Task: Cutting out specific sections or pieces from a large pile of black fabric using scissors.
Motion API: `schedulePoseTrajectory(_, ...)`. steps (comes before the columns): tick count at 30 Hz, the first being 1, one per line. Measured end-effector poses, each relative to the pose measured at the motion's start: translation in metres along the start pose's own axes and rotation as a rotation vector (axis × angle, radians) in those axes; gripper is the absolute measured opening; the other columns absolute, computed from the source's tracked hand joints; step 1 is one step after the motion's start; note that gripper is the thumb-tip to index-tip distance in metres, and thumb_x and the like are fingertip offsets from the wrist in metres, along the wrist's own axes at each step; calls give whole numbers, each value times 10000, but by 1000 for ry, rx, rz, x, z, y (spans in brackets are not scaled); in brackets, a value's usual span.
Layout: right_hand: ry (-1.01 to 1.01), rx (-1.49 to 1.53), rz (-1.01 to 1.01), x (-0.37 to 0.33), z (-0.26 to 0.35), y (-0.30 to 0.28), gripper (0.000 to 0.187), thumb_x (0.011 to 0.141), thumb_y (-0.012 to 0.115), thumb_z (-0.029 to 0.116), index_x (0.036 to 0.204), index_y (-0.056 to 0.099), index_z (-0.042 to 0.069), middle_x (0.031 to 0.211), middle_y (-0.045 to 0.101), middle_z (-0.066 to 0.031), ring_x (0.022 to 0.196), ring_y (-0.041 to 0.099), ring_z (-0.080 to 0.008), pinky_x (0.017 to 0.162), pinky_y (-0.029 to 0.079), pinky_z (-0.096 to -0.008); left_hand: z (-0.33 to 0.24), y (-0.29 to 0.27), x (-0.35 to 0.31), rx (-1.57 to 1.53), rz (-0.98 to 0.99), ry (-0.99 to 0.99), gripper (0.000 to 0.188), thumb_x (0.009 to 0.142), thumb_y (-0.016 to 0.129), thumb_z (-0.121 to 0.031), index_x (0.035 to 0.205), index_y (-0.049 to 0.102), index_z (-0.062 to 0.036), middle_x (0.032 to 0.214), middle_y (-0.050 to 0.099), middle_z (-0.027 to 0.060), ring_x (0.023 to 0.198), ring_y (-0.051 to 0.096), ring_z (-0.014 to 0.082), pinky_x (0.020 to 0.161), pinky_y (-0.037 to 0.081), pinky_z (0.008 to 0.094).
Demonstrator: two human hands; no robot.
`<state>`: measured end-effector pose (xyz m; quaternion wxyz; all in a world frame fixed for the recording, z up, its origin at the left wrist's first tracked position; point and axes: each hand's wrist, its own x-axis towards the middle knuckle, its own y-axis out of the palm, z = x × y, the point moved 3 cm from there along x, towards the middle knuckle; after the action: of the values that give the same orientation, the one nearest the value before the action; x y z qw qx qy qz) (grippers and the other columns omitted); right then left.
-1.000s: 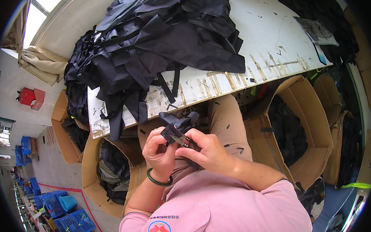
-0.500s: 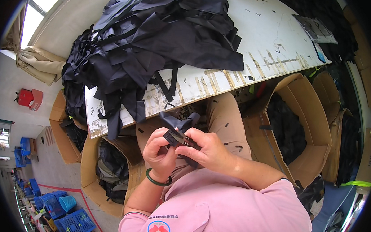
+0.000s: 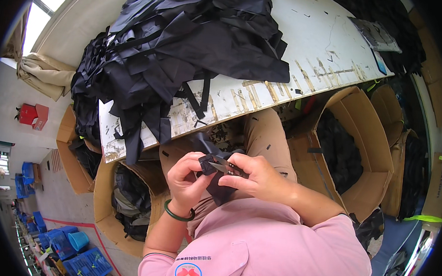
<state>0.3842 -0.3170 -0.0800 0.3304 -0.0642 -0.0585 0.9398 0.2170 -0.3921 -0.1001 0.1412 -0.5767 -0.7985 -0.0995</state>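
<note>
Here we are over my lap: my left hand [image 3: 189, 177] pinches the black cloth [image 3: 207, 163], its loose part drooping between my hands, and my right hand [image 3: 257, 177] grips the snips [image 3: 224, 168], tip pointing left, right at the cloth's edge. Touching or only just beside it? Too small to tell. And here's the danger: that tip points straight toward my left hand, so one slip of the cloth, or one squeeze too deep, could nick me. If the loose part folds up behind the tip, I could snip a layer I never meant to. Should my left pinch slacken, I'd expect the cloth to swing and the cut to wander. Watch the trousers [image 3: 263, 133] too, right below! Ahead, the black pile [image 3: 196, 46] overhangs the surface [image 3: 316, 38]; a knee bump might drag pieces down.
</note>
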Motion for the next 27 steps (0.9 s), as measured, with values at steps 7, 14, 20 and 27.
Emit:
schedulePoseTrajectory(7, -16, -184, 46, -3, -1, -9, 394, 852, 678, 395, 849, 544, 25, 603, 559, -146, 539, 553, -326, 522, 416, -391, 4, -2, 4, -145, 114, -107, 125, 722, 673, 118, 783, 636, 16, 890, 652, 101, 810, 588, 161, 693, 452, 251)
schedulePoseTrajectory(14, 6, -220, 76, -6, 3, -14, 410, 850, 676, 411, 830, 537, 25, 595, 556, -150, 536, 555, -334, 523, 419, -402, 5, -1, 2, -174, 113, -157, 120, 728, 664, 121, 790, 649, 18, 907, 662, 110, 822, 599, 160, 706, 461, 252)
schedulePoseTrajectory(20, 46, -223, 87, -7, 5, -16, 351, 845, 710, 334, 844, 546, 24, 599, 551, -107, 520, 536, -207, 514, 414, -325, 6, -1, 2, -156, 121, -174, 130, 725, 665, 123, 798, 651, 16, 912, 664, 109, 825, 601, 160, 716, 462, 256)
schedulePoseTrajectory(27, 52, -155, 87, -7, 1, -15, 343, 845, 713, 319, 849, 549, 19, 602, 549, -111, 526, 520, -201, 519, 409, -328, 4, 1, 2, -92, 143, -122, 141, 717, 666, 124, 805, 654, 14, 909, 668, 111, 831, 610, 169, 718, 465, 260)
